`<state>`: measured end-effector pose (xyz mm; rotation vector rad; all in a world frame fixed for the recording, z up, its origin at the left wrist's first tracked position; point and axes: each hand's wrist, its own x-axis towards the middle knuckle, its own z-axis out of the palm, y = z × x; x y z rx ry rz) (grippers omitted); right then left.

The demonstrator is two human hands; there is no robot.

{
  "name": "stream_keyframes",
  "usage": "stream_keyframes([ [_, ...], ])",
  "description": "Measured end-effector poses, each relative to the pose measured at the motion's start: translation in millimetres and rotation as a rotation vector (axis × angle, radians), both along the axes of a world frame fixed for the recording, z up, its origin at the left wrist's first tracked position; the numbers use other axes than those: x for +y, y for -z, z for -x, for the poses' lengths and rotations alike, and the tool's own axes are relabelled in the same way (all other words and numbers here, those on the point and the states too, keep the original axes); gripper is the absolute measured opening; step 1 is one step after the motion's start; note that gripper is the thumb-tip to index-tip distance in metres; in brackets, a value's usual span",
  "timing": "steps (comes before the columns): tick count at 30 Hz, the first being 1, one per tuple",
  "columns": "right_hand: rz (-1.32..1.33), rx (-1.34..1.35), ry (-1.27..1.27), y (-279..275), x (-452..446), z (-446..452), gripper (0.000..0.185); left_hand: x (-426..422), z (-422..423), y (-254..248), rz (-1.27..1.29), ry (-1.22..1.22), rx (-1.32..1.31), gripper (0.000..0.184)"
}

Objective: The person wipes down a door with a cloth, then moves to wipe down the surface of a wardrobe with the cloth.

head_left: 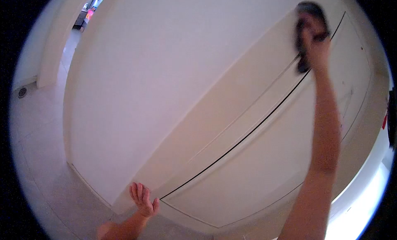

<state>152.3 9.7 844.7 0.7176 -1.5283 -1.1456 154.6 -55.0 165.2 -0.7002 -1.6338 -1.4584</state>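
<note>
My right hand (316,39) is high at the right, its fingers wrapped round a dark grey-black object (313,10). Motion blurs that object, and its kind cannot be made out. It is over the upper end of a long pale cabinet (248,157), near the thin black gap along the cabinet's edge. My left hand (143,200) is at the bottom, fingers stretched out and slightly spread, with nothing in it. It rests at or just over the near end of the pale ledge (186,145), close to where the black gap ends.
A broad white wall (144,74) rises behind the ledge. Grey tiled floor (41,157) runs along the left, with a round drain (22,92) near a door frame (51,58). Bright light falls at the lower right. A red item (384,121) shows at the right edge.
</note>
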Motion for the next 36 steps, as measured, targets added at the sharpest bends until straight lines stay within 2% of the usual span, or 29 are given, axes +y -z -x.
stream_keyframes([
  [1, -0.094, 0.092, 0.151, -79.3, 17.6, -0.3, 0.042, -0.8, -0.6, -1.1, -0.007, 0.005, 0.007, 0.053],
  [2, -0.034, 0.172, 0.253, -109.5, 14.4, 4.0, 0.041, -1.9, -1.2, -2.4, -0.014, 0.006, 0.007, 0.053],
  [4, 0.149, 0.272, 0.378, -108.5, 6.1, 14.8, 0.040, -0.1, -0.6, 1.0, 0.008, 0.011, -0.002, 0.053],
  [7, 0.200, 0.296, 0.453, -70.2, 17.7, 23.8, 0.038, -3.1, 2.7, 5.0, 0.001, 0.022, 0.055, 0.054],
  [11, 0.125, 0.186, 0.433, 19.6, 43.6, 5.1, 0.036, -5.7, -0.7, 4.3, -0.014, 0.033, 0.032, 0.051],
  [15, 0.043, -0.016, 0.425, 125.0, 51.8, -26.0, 0.034, -7.2, 1.1, -7.1, -0.147, 0.093, 0.019, 0.047],
  [17, 0.031, -0.144, 0.420, 180.2, 52.8, -33.8, 0.032, -19.1, -3.2, -16.8, -0.167, 0.145, -0.075, 0.046],
  [19, 0.019, -0.265, 0.399, 230.2, 49.6, -39.4, 0.031, -39.7, 5.2, -35.1, -0.278, 0.257, -0.049, 0.044],
  [21, 0.010, -0.366, 0.365, 276.6, 43.3, -43.8, 0.030, -56.1, 16.2, -41.1, -0.408, 0.124, -0.013, 0.043],
  [23, 0.002, -0.474, 0.323, 325.5, 37.4, -44.0, 0.029, -77.1, 26.4, -57.2, -0.683, 0.017, -0.143, 0.043],
  [26, -0.004, -0.636, 0.251, 396.1, 35.0, -33.4, 0.028, -100.4, 56.6, -50.3, -0.651, -0.121, -0.165, 0.042],
  [31, -0.076, -0.876, 0.211, 496.6, 15.1, -13.6, 0.029, -105.3, 60.0, -47.8, -0.597, -0.088, -0.155, 0.039],
  [33, -0.283, -0.968, 0.329, 541.2, -3.5, -4.4, 0.036, -111.3, 62.7, -47.4, -0.613, -0.060, -0.151, 0.039],
  [36, -0.535, -1.050, 0.393, 635.0, -19.6, 7.4, 0.036, -112.0, 62.1, -40.9, -0.638, -0.040, -0.172, 0.039],
])
